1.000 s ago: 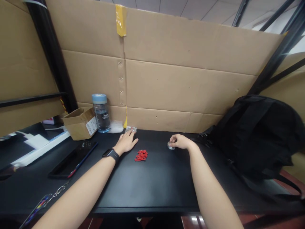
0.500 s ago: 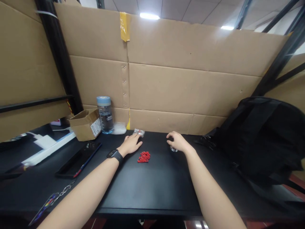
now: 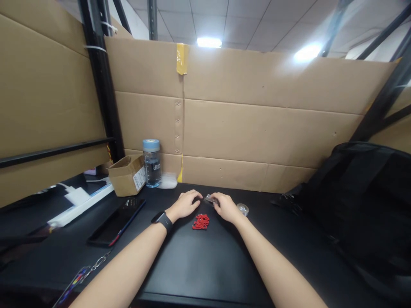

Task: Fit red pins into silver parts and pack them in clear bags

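A small clear plastic packet point(image 3: 209, 199) lies between my two hands over the black tabletop. My right hand point(image 3: 226, 207) has its thumb and fingers closed on the packet's right side. Just left of the packet, my left hand point(image 3: 185, 204) is open, thumb and fingers apart and curved, with a black watch point(image 3: 162, 220) on its wrist. A small heap of red cord pieces point(image 3: 201, 222) sits on the table below and between the hands. Behind my right wrist is a clear round item point(image 3: 243, 209), which looks like a roll of transparent tape.
On the left stand a cardboard box point(image 3: 127, 176) and a water bottle point(image 3: 152, 164), near a phone point(image 3: 117, 222), a power strip point(image 3: 81, 204) and a keychain point(image 3: 80, 276). A black backpack point(image 3: 362, 214) fills the right. Cardboard point(image 3: 240, 132) walls the back.
My right hand has moved left from the clear round item to the plastic packet. My left hand has come off the packet, which is now between the hands. The camera view has shifted.
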A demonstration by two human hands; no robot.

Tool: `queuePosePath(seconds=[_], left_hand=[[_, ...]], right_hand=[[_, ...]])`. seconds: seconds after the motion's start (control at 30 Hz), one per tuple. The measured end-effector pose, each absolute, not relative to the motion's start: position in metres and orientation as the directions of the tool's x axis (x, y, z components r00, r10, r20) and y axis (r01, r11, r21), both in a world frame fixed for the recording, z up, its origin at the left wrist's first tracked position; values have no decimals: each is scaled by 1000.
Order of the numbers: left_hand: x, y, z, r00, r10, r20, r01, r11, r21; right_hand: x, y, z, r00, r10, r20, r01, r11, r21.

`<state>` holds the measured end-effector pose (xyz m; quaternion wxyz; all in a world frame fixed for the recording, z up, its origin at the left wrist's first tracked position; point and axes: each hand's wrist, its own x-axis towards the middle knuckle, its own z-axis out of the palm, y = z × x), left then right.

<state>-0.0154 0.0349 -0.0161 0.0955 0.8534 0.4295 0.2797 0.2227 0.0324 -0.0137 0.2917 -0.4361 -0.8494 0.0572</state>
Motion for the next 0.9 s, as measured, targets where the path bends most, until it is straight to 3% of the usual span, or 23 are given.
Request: queuePosePath(seconds=[0.17,0.43,0.9], left_hand=[[-13,33,-17,550,766,333,675,-643,362],[-12,35,-19,573,781,247,733,-624,272],[-17,31,-10,620,754,217,716,-657,238]], right_hand=[[224,38,-13,-233,808,541,627,551,-551],[232,45,-8,-12,836,548,655,421,-627],[235,42,5,79,787,612,577,465,-671]])
